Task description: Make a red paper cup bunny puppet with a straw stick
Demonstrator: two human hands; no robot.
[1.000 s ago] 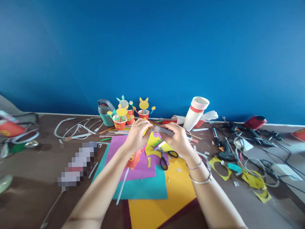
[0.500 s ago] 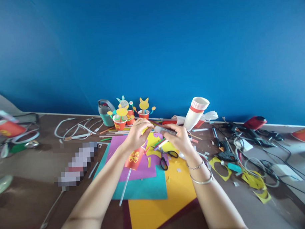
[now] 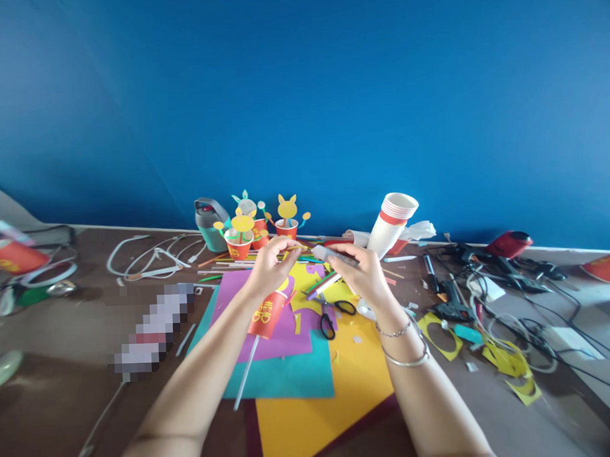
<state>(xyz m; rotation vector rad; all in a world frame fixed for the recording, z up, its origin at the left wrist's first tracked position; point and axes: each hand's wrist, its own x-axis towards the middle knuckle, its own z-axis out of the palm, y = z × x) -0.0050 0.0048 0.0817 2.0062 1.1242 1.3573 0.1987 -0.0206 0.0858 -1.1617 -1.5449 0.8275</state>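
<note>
My left hand (image 3: 272,268) pinches a small yellow paper piece (image 3: 301,247) by its edge between thumb and fingers. My right hand (image 3: 362,274) is closed around a slim tube with a pale, see-through tip (image 3: 322,252), perhaps a glue pen. The tip points at the yellow piece, with a small gap between them. Below my left hand a red paper cup (image 3: 269,315) with gold characters lies on its side, a clear straw (image 3: 248,372) sticking out toward me. Black-handled scissors (image 3: 328,324) lie open on the coloured sheets beneath my hands.
Purple, teal and orange sheets (image 3: 312,428) overlap on the brown table. Red cups with animal figures (image 3: 239,247) stand by the wall near a teal flask (image 3: 212,235). At right are stacked white cups (image 3: 389,229), a glue gun (image 3: 452,306), cables and yellow scraps (image 3: 510,361).
My right hand has drawn slightly right with the tube, widening the gap to my left hand. The yellow piece in my left hand now shows edge-on.
</note>
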